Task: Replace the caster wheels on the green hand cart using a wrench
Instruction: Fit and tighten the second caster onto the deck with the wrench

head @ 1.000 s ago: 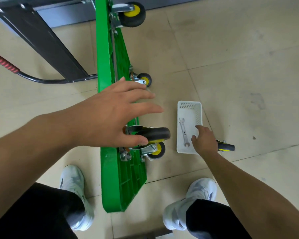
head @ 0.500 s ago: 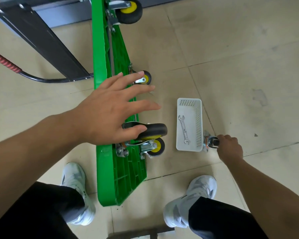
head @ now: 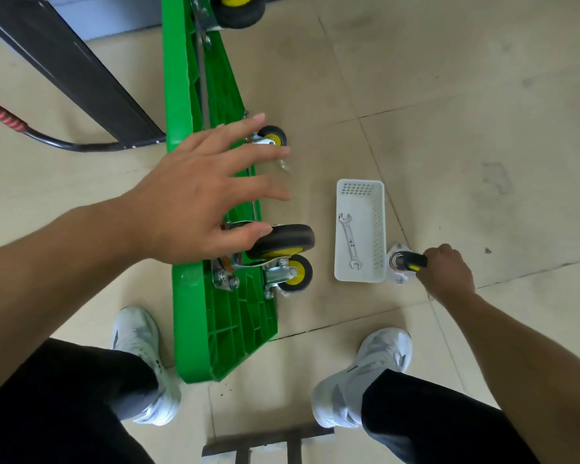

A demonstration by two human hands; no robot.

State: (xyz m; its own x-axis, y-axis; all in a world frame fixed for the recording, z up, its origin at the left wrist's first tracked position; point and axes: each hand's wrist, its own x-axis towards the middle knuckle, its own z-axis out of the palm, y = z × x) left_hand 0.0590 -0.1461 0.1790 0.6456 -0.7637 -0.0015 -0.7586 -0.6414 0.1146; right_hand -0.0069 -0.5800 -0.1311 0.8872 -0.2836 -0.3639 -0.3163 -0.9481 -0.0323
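A pale beige tiled floor (head: 466,95) fills the frame. On it, left of centre, the green plastic hand cart platform (head: 228,316) stands on its long edge, its ribbed underside facing right. Four black caster wheels with yellow hubs show on that underside. One is at the top edge of the frame (head: 238,8) and a small-looking one sits at mid-height (head: 272,136). The other two are together near the lower corner, the upper black-treaded wheel (head: 285,242) above the lower caster (head: 297,272).

The left hand (head: 208,195) is spread flat over the cart with straight fingers. Its thumb rests on the upper black-treaded wheel, much as it did a second ago.

The change is on the right. A second ago the right hand (head: 449,269) was at the near right edge of the white perforated plastic basket (head: 360,189). It has since slid off to the right. Its fingers now curl round a loose black-and-yellow caster with a metal mounting plate (head: 399,262), lying on the floor just beside the basket's lower right corner.

The silver open-ended wrench (head: 350,241) lies untouched in the basket, so no bolt work seems under way. Whether the loose caster is the spare or one already removed, I cannot tell.

Further out are a black handle with a red grip (head: 0,115) at upper left, a dark metal bar (head: 71,72), and two white trainers (head: 138,333) at the bottom.
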